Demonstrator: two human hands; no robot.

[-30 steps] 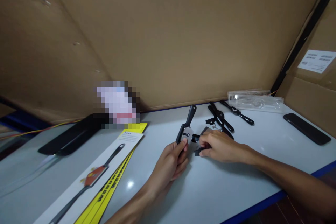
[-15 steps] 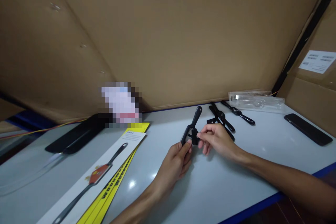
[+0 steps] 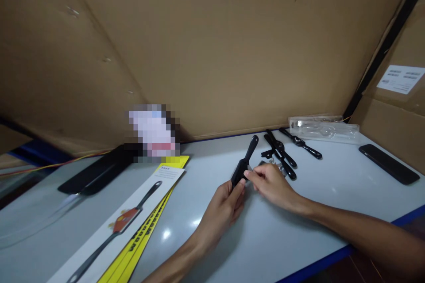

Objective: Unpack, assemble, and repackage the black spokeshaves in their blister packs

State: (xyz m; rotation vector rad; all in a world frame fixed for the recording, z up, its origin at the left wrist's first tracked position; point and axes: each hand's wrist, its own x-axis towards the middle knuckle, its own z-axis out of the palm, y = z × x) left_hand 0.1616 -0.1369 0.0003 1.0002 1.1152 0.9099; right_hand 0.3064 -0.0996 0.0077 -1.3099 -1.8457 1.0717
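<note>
My left hand (image 3: 227, 201) is closed round the lower handle of a black spokeshave (image 3: 248, 152), held tilted above the table with its upper handle pointing up and away. The fingers of my right hand (image 3: 270, 183) pinch at the spokeshave's middle, where a small black plate (image 3: 239, 171) lies against the body; my fingertips partly hide it. A light grey edge shows beside the right fingertips, too small to name. Just beyond the right hand lie several more black spokeshaves (image 3: 280, 148) and a small black part (image 3: 266, 154), with a clear shiny packet partly hidden.
Clear plastic blister packs (image 3: 325, 129) lie at the back right. A dark flat case (image 3: 388, 163) is at the far right. At left lie a printed spokeshave card (image 3: 166, 190), yellow cards (image 3: 142, 247) and a black tray-like object (image 3: 99, 172). Cardboard (image 3: 215, 53) walls the back.
My right hand has brought the small black plate left onto the spokeshave's middle, which showed a gap before. The packet behind the right hand is now in sight.
</note>
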